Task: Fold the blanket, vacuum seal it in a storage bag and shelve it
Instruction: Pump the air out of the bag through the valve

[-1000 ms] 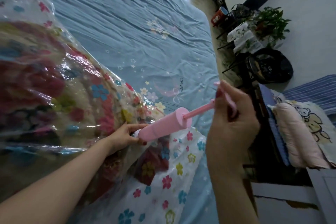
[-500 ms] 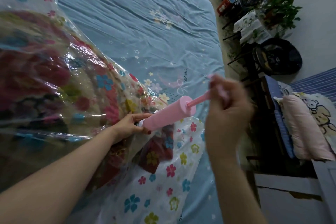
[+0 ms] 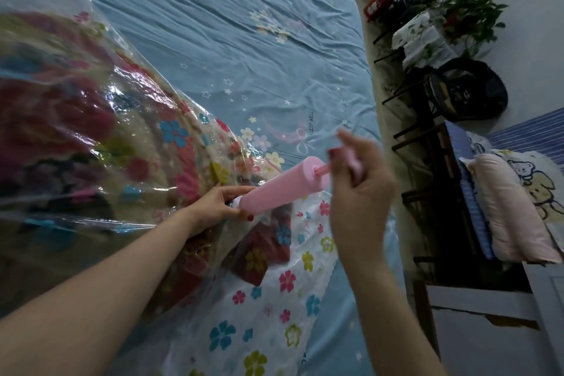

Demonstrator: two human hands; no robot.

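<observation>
- Fingers of our right hand point(image 3: 361, 189) are curled round the pink plunger handle point(image 3: 351, 162), which sits close to the pump barrel point(image 3: 279, 189); motion blur hides the exact grasp
- Fingers of our left hand point(image 3: 218, 206) clasp the white nozzle end of the barrel, pressing it to the storage bag point(image 3: 122, 119)
- The folded blanket point(image 3: 61, 119) lies inside that clear flowered bag, on the blue bed sheet point(image 3: 244, 40)
- The bag looks puffy, so we judge plenty of air remains
- Risk: if our left hand lets the nozzle tilt off the valve, air would leak back; a skewed stroke could wrench the thin rod point(image 3: 320, 170)
</observation>
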